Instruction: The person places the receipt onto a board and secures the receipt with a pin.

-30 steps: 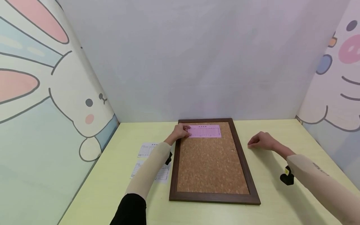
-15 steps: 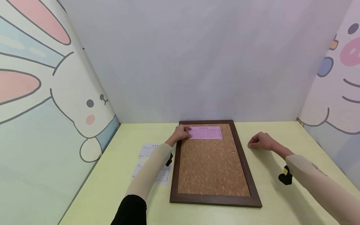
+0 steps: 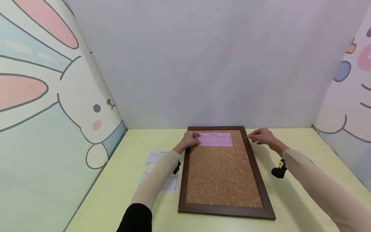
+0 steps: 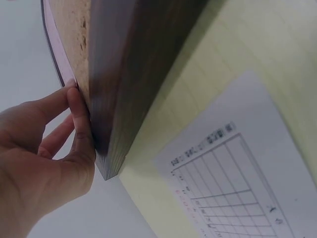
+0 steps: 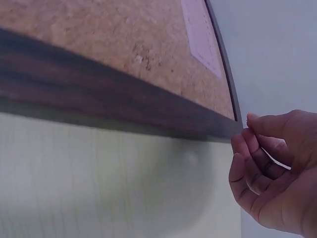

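Note:
A pink printed slip (image 3: 215, 139) lies across the top of a cork board (image 3: 223, 177) in a dark brown frame. My left hand (image 3: 190, 139) reaches over the frame's left side and holds the slip's left end with thumb and forefinger. The fingertips (image 4: 72, 84) meet at the slip's edge in the left wrist view. Just off the frame's upper right side, my right hand (image 3: 262, 137) is raised with thumb and finger pinched together. A tiny reddish speck shows at its fingertips (image 5: 251, 118), too small to make out; the other fingers curl loosely.
White printed forms (image 3: 153, 158) lie on the pale yellow table (image 3: 116, 190) left of the board, partly under my left forearm. A grey wall (image 3: 214, 64) stands behind the table, with cartoon-painted walls on both sides. The frame's lower edge (image 3: 226, 209) faces me.
My right hand has lifted off the table and moved left and up toward the frame's upper right side. The left hand still holds the slip. The head view has shifted slightly.

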### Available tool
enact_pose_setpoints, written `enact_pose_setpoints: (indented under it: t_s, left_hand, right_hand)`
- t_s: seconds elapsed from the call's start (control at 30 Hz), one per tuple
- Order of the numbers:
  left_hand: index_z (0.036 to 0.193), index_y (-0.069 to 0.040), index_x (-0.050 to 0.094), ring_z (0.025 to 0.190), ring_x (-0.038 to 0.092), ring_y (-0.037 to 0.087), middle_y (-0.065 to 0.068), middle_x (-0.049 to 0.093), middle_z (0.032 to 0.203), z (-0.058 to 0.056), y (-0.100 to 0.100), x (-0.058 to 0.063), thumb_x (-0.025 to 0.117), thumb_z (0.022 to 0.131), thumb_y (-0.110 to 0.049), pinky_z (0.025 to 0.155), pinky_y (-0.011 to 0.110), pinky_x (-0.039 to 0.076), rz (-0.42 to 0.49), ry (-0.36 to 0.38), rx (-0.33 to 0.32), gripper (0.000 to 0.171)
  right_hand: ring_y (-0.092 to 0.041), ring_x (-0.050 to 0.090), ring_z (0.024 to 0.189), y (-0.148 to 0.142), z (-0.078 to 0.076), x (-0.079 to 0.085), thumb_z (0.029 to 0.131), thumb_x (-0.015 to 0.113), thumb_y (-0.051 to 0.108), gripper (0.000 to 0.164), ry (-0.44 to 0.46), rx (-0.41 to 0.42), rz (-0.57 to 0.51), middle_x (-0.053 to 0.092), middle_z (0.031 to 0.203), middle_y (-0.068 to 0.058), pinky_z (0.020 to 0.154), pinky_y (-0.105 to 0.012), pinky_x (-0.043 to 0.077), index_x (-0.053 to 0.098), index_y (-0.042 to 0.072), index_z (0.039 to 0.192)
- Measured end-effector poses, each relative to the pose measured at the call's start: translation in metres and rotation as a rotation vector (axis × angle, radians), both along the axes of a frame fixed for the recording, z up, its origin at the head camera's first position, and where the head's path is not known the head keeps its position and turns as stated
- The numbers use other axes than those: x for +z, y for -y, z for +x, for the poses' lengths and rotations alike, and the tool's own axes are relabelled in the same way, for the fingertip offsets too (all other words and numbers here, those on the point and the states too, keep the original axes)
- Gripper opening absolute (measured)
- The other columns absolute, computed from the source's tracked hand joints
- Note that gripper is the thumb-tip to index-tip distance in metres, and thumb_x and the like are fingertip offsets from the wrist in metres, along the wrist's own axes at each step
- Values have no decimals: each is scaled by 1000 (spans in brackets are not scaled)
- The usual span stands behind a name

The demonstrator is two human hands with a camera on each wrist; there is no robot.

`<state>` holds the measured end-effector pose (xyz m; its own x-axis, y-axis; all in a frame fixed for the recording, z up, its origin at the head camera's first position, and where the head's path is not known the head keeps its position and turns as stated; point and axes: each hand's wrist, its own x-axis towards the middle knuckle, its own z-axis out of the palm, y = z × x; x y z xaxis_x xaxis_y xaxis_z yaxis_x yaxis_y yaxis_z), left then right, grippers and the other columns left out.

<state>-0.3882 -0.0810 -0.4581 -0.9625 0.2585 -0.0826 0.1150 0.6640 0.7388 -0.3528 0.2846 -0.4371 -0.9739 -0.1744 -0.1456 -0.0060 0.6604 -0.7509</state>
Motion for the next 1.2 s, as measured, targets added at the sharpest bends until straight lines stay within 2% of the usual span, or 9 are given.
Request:
enact_pose_setpoints:
  t_s: [0.1,0.2,0.43,0.57,0.73,0.83,1.03,1.2]
  left_hand:
    - [127,3,67,66,52,11,4,55,84,0,0,-2,75,91,-4,57,17,42,23,21,6,38]
    - [126,2,67,68,52,11,4,55,85,-1,1,-4,76,90,-6,58,17,43,23,37,14,38]
    - [127,0,67,68,52,11,4,56,85,-2,3,-2,77,90,-7,58,17,43,3,44,23,38]
    - [128,0,67,67,54,10,4,56,85,-3,3,0,77,90,-7,58,17,44,17,61,22,40]
    - [126,0,69,66,56,11,6,60,85,-7,2,-1,79,88,-7,61,20,48,26,86,16,39]
    - [123,-1,70,65,57,11,7,61,84,-10,1,-3,81,87,-9,61,22,49,6,71,-3,38]
    - [126,0,68,67,56,11,9,62,90,-8,-2,-1,79,89,-8,61,19,48,11,77,10,40]
    - [127,0,67,65,54,9,5,58,87,-4,-3,0,77,90,-7,58,16,44,13,68,26,40]
  right_hand:
    - [-16,70,87,13,-8,-1,101,65,25,44,30,-28,-33,74,106,-23,79,-35,60,65,-15,121]
    - [-12,66,83,26,-15,-2,102,64,22,42,34,-15,-37,74,101,-19,75,-30,57,65,-14,121]
    - [-12,55,73,66,-32,-7,99,66,20,38,1,13,-31,68,84,-4,66,-27,48,67,-14,117]
    - [-14,52,76,92,-41,-13,99,65,21,37,4,10,-21,62,83,-2,67,-28,44,68,-11,116]
    - [-19,50,83,112,-45,-21,100,65,27,38,-1,2,32,66,94,-10,70,-29,39,70,-7,117]
    - [-20,52,85,116,-46,-25,101,64,31,39,0,-21,62,69,105,-14,69,-29,40,71,-4,118]
    - [-21,54,86,119,-48,-27,101,62,32,41,26,-60,44,69,110,-16,69,-29,42,69,-4,120]
    - [-24,55,97,124,-50,-25,102,60,30,39,50,-54,16,68,121,-18,80,-34,45,70,-1,123]
